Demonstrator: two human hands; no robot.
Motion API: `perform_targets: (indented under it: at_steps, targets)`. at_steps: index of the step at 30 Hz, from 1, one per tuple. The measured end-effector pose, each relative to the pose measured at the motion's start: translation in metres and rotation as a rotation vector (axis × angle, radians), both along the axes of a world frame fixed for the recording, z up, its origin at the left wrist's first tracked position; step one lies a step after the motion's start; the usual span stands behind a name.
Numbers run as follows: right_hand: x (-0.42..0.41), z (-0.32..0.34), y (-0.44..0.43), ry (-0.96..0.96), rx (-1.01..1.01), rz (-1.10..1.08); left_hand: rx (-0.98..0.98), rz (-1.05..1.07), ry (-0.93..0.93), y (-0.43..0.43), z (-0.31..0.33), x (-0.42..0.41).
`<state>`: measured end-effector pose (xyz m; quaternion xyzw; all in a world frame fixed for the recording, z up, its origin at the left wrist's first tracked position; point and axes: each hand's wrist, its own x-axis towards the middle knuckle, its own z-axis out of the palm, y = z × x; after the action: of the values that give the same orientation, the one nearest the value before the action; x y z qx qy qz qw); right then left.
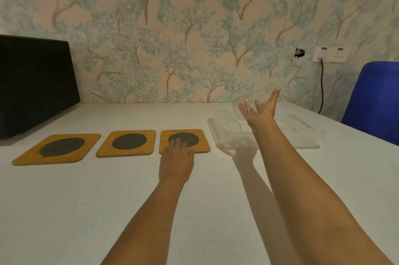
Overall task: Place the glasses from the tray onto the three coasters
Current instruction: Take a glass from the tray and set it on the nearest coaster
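Right hand (260, 109) hides part of a clear glass (246, 100); glass outline blurred, grip can't be confirmed. Glasses lying in the transparent tray (218, 135) barely readable, count unclear. Left hand (177, 156) covers the nearest coaster's (194, 146) front edge. Black box (34, 83) and blue chair (375, 100) cut by frame edges.

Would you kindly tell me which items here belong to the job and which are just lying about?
Job: three wooden coasters with dark mesh circles; clear plastic tray; clear glasses, one lifted by the right hand.
Lying about: black box; blue chair; white wall socket.
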<state>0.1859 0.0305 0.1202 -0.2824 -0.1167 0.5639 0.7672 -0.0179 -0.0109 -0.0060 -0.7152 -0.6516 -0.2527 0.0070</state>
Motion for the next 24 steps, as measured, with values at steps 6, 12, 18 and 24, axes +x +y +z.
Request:
perform_targets:
  at_steps: [6,12,18,24]
  targets:
    - [-0.02,0.0,-0.025,0.067,-0.032,0.121,-0.035,0.014,0.001,-0.025,-0.002,-0.015]
    - [-0.037,-0.004,-0.054,-0.102,-0.061,0.185,-0.05,0.002,0.018,-0.049,-0.002,-0.027]
    - [-0.057,-0.004,-0.072,-0.267,-0.094,0.271,-0.043,-0.004,0.018,-0.064,-0.001,-0.032]
    - [-0.061,-0.002,-0.08,-0.376,-0.141,0.364,0.05,-0.034,-0.021,-0.068,-0.002,-0.033]
